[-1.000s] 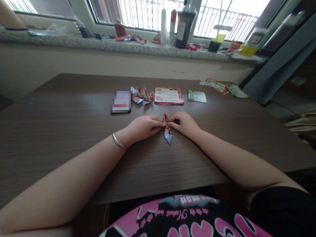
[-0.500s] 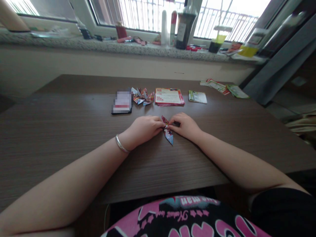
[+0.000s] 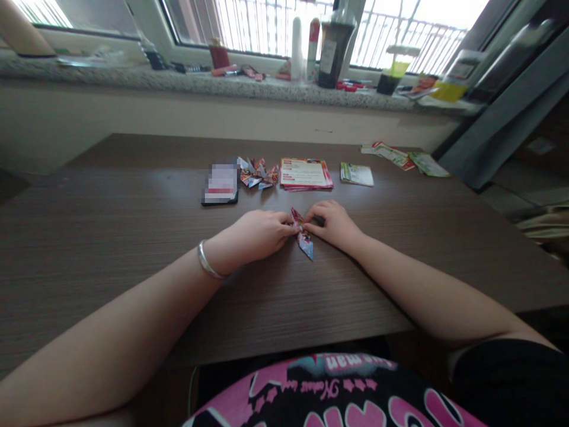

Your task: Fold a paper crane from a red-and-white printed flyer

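Observation:
A small piece of folded printed paper (image 3: 304, 244), red at its far end and pale blue at its near tip, lies slantwise just above the table between my hands. My left hand (image 3: 262, 234), with a silver bangle at the wrist, pinches its left side with thumb and fingers. From the other side, my right hand (image 3: 334, 226) grips the middle with thumb and forefinger closed. Beyond my left hand rests a cluster of similar folded paper pieces (image 3: 258, 174). The fingertips partly cover the paper's centre.
Across the table (image 3: 133, 237) stand a dark-edged flat object (image 3: 221, 184) with a blurred face, a stack of red-bordered printed sheets (image 3: 306, 174) and a smaller green-white stack (image 3: 357, 174). Loose printed strips (image 3: 393, 155) lie far right. Bottles and small items line the windowsill (image 3: 178, 83).
Both hands stay on the folded paper with only slight finger movement. My left wrist has shifted a little to the left.

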A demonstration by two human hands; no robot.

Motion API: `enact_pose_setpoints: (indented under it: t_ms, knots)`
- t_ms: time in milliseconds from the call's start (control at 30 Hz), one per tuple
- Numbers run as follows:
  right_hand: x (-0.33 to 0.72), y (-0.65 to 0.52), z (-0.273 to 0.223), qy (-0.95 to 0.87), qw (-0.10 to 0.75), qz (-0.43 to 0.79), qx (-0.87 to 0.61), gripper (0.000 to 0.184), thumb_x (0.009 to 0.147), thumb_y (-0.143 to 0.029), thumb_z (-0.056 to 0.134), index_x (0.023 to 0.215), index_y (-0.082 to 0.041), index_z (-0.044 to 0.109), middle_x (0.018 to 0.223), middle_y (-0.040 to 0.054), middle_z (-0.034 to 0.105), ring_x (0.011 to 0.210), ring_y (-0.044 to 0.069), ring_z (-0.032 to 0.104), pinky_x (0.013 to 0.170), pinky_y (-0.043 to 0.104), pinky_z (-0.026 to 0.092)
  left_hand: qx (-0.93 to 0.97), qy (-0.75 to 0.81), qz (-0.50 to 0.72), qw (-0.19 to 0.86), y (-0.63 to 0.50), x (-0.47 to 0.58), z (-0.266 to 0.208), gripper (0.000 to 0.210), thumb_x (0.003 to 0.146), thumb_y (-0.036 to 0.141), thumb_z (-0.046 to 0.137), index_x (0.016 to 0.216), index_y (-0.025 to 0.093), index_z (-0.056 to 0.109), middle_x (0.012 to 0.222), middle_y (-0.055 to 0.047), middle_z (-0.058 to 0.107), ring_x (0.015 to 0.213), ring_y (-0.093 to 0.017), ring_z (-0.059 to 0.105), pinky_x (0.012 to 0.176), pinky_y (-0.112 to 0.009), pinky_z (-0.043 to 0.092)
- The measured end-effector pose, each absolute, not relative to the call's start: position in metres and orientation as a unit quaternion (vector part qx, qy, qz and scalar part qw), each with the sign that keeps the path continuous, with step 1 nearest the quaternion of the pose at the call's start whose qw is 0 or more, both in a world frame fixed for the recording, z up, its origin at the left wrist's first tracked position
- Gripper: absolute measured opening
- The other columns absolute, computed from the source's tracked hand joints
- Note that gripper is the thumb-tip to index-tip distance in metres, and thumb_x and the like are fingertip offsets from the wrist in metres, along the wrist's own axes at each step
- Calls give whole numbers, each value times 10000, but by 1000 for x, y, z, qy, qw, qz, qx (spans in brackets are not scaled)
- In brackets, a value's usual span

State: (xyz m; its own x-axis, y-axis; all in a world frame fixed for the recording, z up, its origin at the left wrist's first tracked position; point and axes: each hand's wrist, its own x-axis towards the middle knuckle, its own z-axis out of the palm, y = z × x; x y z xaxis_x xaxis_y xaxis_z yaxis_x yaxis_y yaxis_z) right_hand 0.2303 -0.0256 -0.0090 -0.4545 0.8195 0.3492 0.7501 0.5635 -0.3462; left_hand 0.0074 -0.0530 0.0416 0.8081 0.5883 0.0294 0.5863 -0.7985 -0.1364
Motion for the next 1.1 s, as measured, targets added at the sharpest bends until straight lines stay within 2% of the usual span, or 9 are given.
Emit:
enact_pose_setpoints:
  t_ms: [100, 267, 467, 567, 667, 767, 900, 1100]
  knots:
    - [231, -26, -6, -860, 233, 42, -451, 158, 823, -395, 681, 833, -240, 708, 977, 44, 684, 941, 234, 557, 846, 371, 403, -946, -311, 13, 88, -55, 9, 42, 384, 889, 168, 474, 1223, 262, 639, 1163, -87, 657, 923, -221, 678, 789, -325, 538]
    - [231, -27, -5, -887, 216, 9, -408, 177, 866, -366, 631, 797, -218, 698, 944, 51, 698, 941, 229, 572, 851, 369, 413, -949, -307, -3, 67, -54, 9, 40, 359, 884, 159, 474, 1173, 252, 665, 1142, -76, 662, 971, -224, 666, 833, -336, 533]
    - [232, -25, -9, -887, 254, 45, -384, 149, 856, -335, 648, 789, -211, 696, 924, 53, 693, 922, 209, 599, 853, 364, 427, -943, -312, -90, 66, -43, 9, 27, 279, 932, 219, 445, 1082, 180, 677, 1023, -80, 688, 938, -217, 654, 851, -348, 514]
    - [232, -26, -7, -893, 260, 72, -360, 133, 857, -327, 650, 820, -213, 710, 931, 51, 695, 919, 200, 602, 861, 366, 429, -934, -326, -123, 72, -39, 10, 21, 300, 961, 281, 438, 1138, 163, 649, 962, -81, 682, 905, -209, 638, 822, -337, 509]
    - [232, -28, -4, -900, 253, 99, -341, 123, 863, -318, 644, 853, -219, 716, 944, 49, 698, 925, 193, 601, 875, 369, 429, -931, -332, -117, 94, -38, 10, 18, 283, 959, 308, 451, 1062, 181, 682, 924, -82, 652, 865, -216, 610, 783, -347, 501]
    - [231, -30, -1, -893, 253, 105, -357, 146, 884, -310, 608, 847, -219, 715, 938, 49, 705, 938, 195, 601, 889, 373, 429, -932, -328, -127, 92, -39, 11, 15, 277, 963, 301, 440, 1017, 186, 686, 975, -91, 637, 951, -227, 587, 847, -365, 488]
    - [230, -31, -1, -885, 255, 103, -375, 132, 874, -271, 601, 822, -218, 710, 927, 46, 712, 937, 202, 602, 895, 378, 431, -930, -333, -145, 51, -40, 12, 12, 256, 964, 279, 428, 1083, 153, 616, 1160, -118, 607, 1110, -229, 553, 958, -370, 460]
    - [230, -34, 2, -889, 244, 108, -371, 142, 862, -328, 626, 848, -221, 718, 950, 53, 702, 952, 204, 601, 909, 375, 427, -920, -370, -131, 17, -46, 16, 14, 234, 942, 339, 467, 1001, 137, 570, 1092, -127, 603, 1017, -238, 576, 899, -366, 472]
